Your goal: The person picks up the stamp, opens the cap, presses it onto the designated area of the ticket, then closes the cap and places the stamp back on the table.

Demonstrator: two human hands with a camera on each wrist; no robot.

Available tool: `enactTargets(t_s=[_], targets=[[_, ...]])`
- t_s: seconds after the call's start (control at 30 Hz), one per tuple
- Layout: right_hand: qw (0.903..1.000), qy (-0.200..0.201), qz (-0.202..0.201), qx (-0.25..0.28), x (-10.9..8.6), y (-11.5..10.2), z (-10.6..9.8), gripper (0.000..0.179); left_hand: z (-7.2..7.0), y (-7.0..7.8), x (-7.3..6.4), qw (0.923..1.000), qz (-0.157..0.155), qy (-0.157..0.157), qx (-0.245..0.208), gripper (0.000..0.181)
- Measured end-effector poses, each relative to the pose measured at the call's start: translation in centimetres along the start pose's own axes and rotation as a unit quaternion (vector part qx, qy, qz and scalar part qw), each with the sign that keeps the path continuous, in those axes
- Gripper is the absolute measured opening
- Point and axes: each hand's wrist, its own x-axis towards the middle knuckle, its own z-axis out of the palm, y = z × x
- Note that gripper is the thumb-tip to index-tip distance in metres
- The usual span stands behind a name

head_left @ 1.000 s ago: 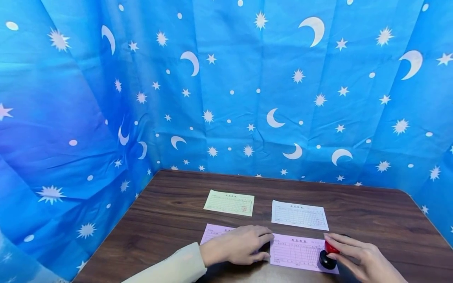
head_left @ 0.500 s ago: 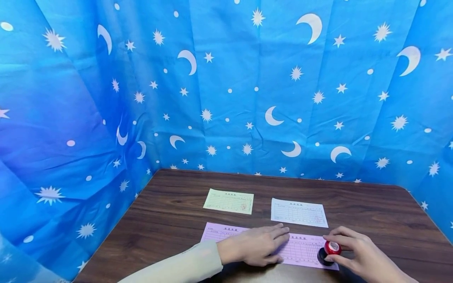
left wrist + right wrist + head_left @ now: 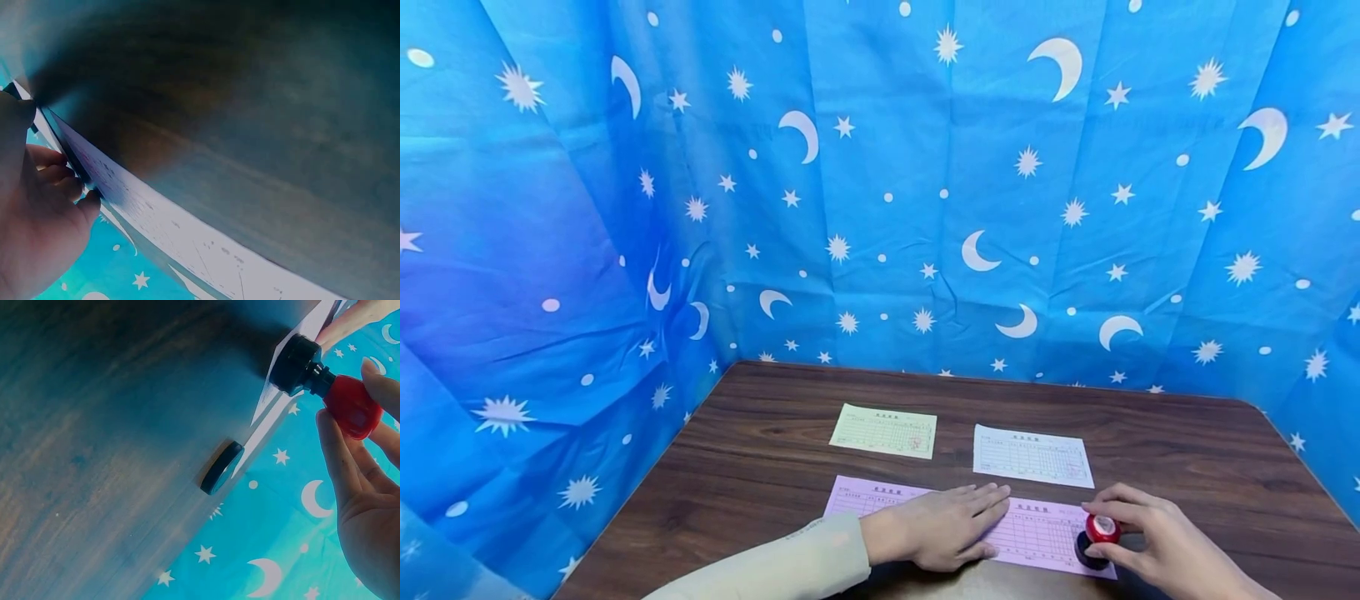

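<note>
In the head view my right hand (image 3: 1157,537) pinches the red handle of a stamp (image 3: 1102,527) between thumb and fingers. The stamp's black base stands at the right end of a pink printed slip (image 3: 1037,533). Flat across that slip's left part lies my left hand (image 3: 936,529), its fingers straight and pointing right. It also covers part of a second pink slip (image 3: 872,495) to the left. The right wrist view shows the stamp (image 3: 353,406) from the side, at the paper. What lies under its base is hidden.
A black round cap or pad (image 3: 222,467) rests on the wooden table near the stamp. Farther back lie a pale green slip (image 3: 883,432) and a white slip (image 3: 1033,456), each with a red mark. A blue star-and-moon curtain (image 3: 880,167) surrounds the table.
My left hand has slid right, farther onto the right pink slip, with its fingers straighter. The stamp's handle has tilted so its top shows; its base stays at about the same spot.
</note>
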Motion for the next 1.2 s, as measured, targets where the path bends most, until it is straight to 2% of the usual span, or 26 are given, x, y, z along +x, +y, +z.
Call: enactTargets(t_s=[0.2, 0.43, 0.67, 0.87, 0.93, 1.2], targets=[[0.9993, -0.031, 0.021, -0.009, -0.1, 0.0, 0.0, 0.039, 0.2, 0.1, 0.0, 0.9998, -0.004, -0.002, -0.018, 0.070], [0.9954, -0.057, 0.066, 0.040, -0.6, 0.3, 0.0, 0.043, 0.7, 0.8, 0.2, 0.9998, -0.018, -0.004, 0.000, 0.078], [0.9797, -0.073, 0.129, 0.135, -0.6, 0.4, -0.1, 0.046, 0.9, 1.3, 0.2, 0.9988, -0.036, 0.001, 0.034, 0.078], [0.9632, -0.093, 0.157, 0.198, -0.7, 0.9, -0.4, 0.047, 0.9, 1.6, 0.4, 0.9986, -0.039, -0.009, 0.036, 0.080], [0.9604, -0.097, 0.160, 0.206, -0.6, 0.9, -0.4, 0.048, 0.8, 1.6, 0.4, 0.9985, -0.039, -0.010, 0.037, 0.080], [0.9649, -0.097, 0.149, 0.194, 0.0, 0.8, -0.6, 0.045, 0.8, 1.2, 0.2, 0.9982, -0.040, -0.002, 0.043, 0.079]])
